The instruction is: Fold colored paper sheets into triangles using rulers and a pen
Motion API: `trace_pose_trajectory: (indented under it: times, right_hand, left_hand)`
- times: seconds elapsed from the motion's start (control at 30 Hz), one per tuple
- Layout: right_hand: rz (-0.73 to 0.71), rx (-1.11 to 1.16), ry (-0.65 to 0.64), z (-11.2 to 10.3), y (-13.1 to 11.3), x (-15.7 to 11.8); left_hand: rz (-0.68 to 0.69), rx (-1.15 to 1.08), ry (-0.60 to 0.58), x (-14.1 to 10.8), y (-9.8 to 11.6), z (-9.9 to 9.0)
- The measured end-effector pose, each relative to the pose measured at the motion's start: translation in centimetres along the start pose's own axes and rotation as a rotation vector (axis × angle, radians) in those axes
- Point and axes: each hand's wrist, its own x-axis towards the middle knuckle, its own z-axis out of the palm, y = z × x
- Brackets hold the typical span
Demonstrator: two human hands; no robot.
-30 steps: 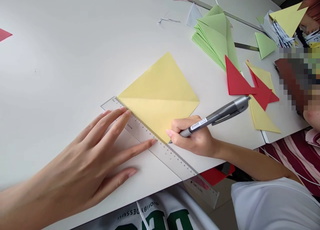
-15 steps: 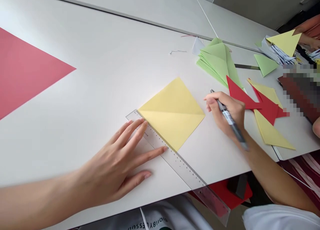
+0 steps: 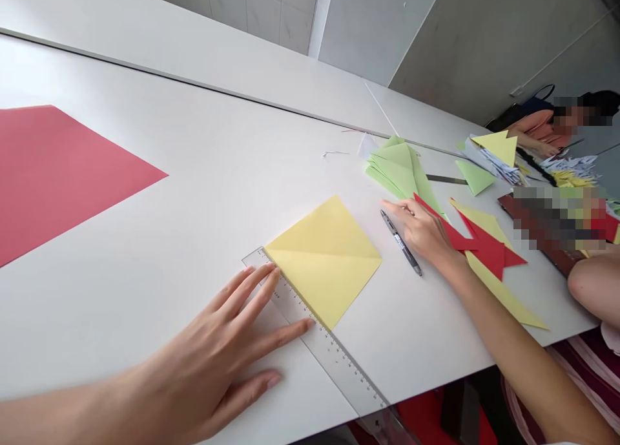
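Observation:
My left hand [image 3: 242, 341] lies with fingers spread, its fingertips pressing on a clear ruler [image 3: 334, 358]. The ruler runs along the lower left edge of a yellow paper square [image 3: 327, 264], which has a crease across it, and sticks out past the table's front edge. A dark pen [image 3: 401, 243] lies on the table to the right of the square. Just right of the pen is my right hand [image 3: 421, 232], its index finger stretched out and the other fingers partly curled, holding nothing.
A large red sheet [image 3: 72, 180] is at the left. Folded green papers [image 3: 400, 167] and red pieces [image 3: 489, 248] lie beyond my right hand. A person [image 3: 537, 132] sits at the far right, and another person's arm [image 3: 595, 283] is nearer.
My right hand has let go of the pen, which now lies on the table. The view has tilted up, showing more of the wall and the seated person. My left hand stays on the ruler.

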Motion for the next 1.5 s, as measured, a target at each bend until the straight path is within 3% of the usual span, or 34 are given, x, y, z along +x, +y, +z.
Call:
trace_pose_trajectory:
  times: [0.1, 0.17, 0.27, 0.37, 0.47, 0.57, 0.7, 0.83, 1.23, 1.5]
  right_hand:
    - [0.1, 0.333, 0.029, 0.2, -3.2, 1.4]
    - [0.186, 0.636, -0.13, 0.4, -5.8, 2.7]
    - [0.287, 0.756, -0.332, 0.3, -8.9, 4.3]
    - [0.199, 0.729, -0.306, -0.1, -10.6, 4.5]
    - [-0.086, 0.64, -0.196, -0.3, -11.4, 2.9]
    - [-0.374, 0.402, -0.111, -0.1, -12.0, 0.6]
    - [-0.542, 0.125, -0.042, 0.5, -13.0, -1.7]
    - [-0.609, 0.054, -0.019, 0.9, -13.6, -2.5]
    - [-0.701, 0.168, -0.06, 1.1, -13.4, -2.9]
    - [-0.678, 0.167, -0.073, 1.0, -13.7, -2.9]
  left_hand:
    - [0.0, 0.029, 0.017, -0.2, 0.1, 0.1]
    - [-0.006, 0.026, 0.014, -0.2, 0.2, 0.2]
    - [-0.009, 0.005, -0.008, -0.2, 0.3, 0.1]
    - [-0.011, -0.016, -0.03, -0.1, 0.5, 0.0]
    - [-0.008, -0.015, -0.039, -0.2, 0.6, -0.1]
    - [-0.006, -0.012, -0.034, -0.3, 0.6, 0.0]
    - [-0.019, -0.04, -0.019, -0.4, 0.7, 0.2]
    - [-0.014, -0.043, -0.04, -0.3, 0.7, 0.1]
    - [-0.019, -0.026, -0.05, -0.3, 0.7, -0.1]
    - [-0.005, 0.017, -0.059, -0.2, 0.7, -0.2]
